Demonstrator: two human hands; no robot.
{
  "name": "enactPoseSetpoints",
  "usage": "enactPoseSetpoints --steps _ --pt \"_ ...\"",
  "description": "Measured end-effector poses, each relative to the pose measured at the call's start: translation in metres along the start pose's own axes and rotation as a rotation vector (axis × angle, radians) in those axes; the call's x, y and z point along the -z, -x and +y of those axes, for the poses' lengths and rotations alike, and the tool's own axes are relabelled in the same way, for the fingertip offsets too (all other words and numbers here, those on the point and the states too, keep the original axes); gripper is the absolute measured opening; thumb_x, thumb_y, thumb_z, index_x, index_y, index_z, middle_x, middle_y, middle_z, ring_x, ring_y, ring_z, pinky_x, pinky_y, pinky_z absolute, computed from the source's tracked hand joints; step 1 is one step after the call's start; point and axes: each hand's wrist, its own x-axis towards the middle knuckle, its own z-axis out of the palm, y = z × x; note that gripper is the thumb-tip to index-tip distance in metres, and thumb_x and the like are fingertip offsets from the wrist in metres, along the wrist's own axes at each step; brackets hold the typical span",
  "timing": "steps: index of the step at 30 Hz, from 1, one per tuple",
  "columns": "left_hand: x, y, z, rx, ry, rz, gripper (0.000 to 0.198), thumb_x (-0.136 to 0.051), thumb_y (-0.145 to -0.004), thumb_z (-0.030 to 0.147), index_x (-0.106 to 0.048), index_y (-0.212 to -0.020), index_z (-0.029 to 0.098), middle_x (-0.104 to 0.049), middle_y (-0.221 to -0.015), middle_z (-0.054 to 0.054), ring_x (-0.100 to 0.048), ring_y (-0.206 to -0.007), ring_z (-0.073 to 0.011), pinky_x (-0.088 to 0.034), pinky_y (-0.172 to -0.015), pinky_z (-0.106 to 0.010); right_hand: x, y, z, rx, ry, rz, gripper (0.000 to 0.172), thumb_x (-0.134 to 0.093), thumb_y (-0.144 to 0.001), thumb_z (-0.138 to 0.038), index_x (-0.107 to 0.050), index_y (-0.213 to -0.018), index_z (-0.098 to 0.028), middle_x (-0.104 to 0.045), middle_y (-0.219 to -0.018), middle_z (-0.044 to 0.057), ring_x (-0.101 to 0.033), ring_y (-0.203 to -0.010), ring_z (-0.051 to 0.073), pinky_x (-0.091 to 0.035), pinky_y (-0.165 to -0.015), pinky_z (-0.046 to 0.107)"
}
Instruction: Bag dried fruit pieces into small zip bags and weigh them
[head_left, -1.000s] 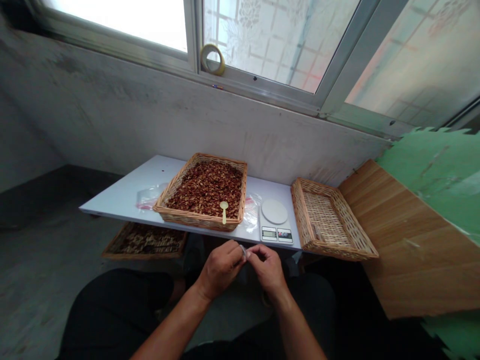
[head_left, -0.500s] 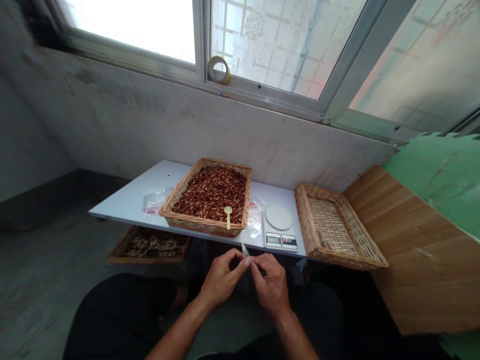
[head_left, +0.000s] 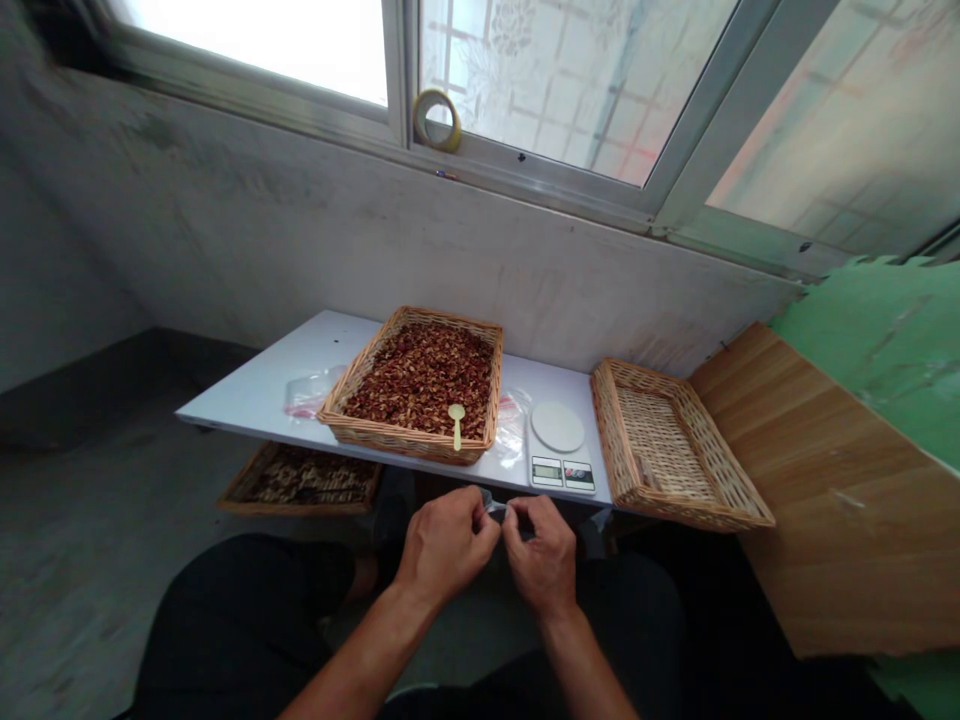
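My left hand and my right hand meet just below the front edge of the white table, above my lap. Both pinch a small clear plastic bag between thumb and fingers, and most of the bag is hidden by them. Straight ahead on the table stands a wicker basket heaped with red-brown dried pieces, with a pale yellow spoon lying in its near corner. A white kitchen scale sits to the right of that basket.
An empty wicker basket stands at the table's right end beside a wooden board and green foam. Clear bags lie left of the full basket. Another filled basket sits on the floor under the table. A tape roll rests on the window sill.
My fingers have closed tighter around the small bag, hiding more of it. The view has tilted slightly; nothing on the table has moved.
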Motion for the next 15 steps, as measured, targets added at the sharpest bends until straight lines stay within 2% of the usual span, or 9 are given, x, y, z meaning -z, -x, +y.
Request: enactPoseSetpoints --steps 3,5,10,13,15 --pt "-0.001 0.001 0.000 0.013 0.028 -0.018 0.017 -0.058 -0.084 0.023 -0.055 -0.067 0.021 -0.063 -0.067 0.000 -0.054 -0.060 -0.0149 -0.025 -0.060 -0.027 0.000 -0.001 -0.004 -0.008 -0.040 -0.084 0.016 -0.063 -0.089 -0.023 -0.075 -0.099 -0.025 -0.071 -0.090 0.006 -0.065 -0.082 0.022 -0.050 -0.076 0.031" --pt "-0.003 0.004 -0.002 0.025 0.044 -0.029 0.017 -0.057 -0.085 0.024 -0.055 -0.068 0.021 -0.063 -0.067 0.000 -0.055 -0.060 -0.0151 -0.025 -0.060 -0.027 0.000 -0.001 -0.006 -0.017 -0.038 -0.125 0.013 -0.062 -0.089 -0.023 -0.074 -0.095 -0.024 -0.071 -0.087 0.005 -0.065 -0.079 0.021 -0.049 -0.073 0.030" --pt "-0.001 0.010 -0.007 0.062 0.023 -0.027 0.015 -0.058 -0.082 0.021 -0.056 -0.066 0.021 -0.061 -0.064 0.001 -0.052 -0.058 -0.0141 -0.024 -0.058 -0.027 -0.002 0.001 -0.008 -0.080 -0.044 -0.104 0.013 -0.062 -0.089 -0.025 -0.074 -0.086 -0.024 -0.072 -0.082 0.004 -0.066 -0.076 0.021 -0.050 -0.071 0.029" --pt "0.006 0.011 -0.010 0.060 0.050 -0.027 0.014 -0.059 -0.082 0.021 -0.057 -0.068 0.021 -0.062 -0.065 0.001 -0.054 -0.060 -0.0144 -0.029 -0.058 -0.026 -0.005 0.001 -0.005 -0.166 -0.131 -0.124 0.013 -0.063 -0.089 -0.029 -0.075 -0.085 -0.023 -0.074 -0.080 0.004 -0.068 -0.073 0.020 -0.052 -0.069 0.028" --pt "0.012 0.010 -0.013 0.032 0.109 -0.005 0.012 -0.059 -0.084 0.023 -0.059 -0.072 0.022 -0.064 -0.070 0.000 -0.058 -0.065 -0.0158 -0.036 -0.061 -0.026 -0.007 0.000 0.000 -0.284 -0.226 -0.111 0.015 -0.065 -0.088 -0.033 -0.074 -0.084 -0.022 -0.073 -0.076 0.003 -0.067 -0.068 0.019 -0.052 -0.065 0.028"
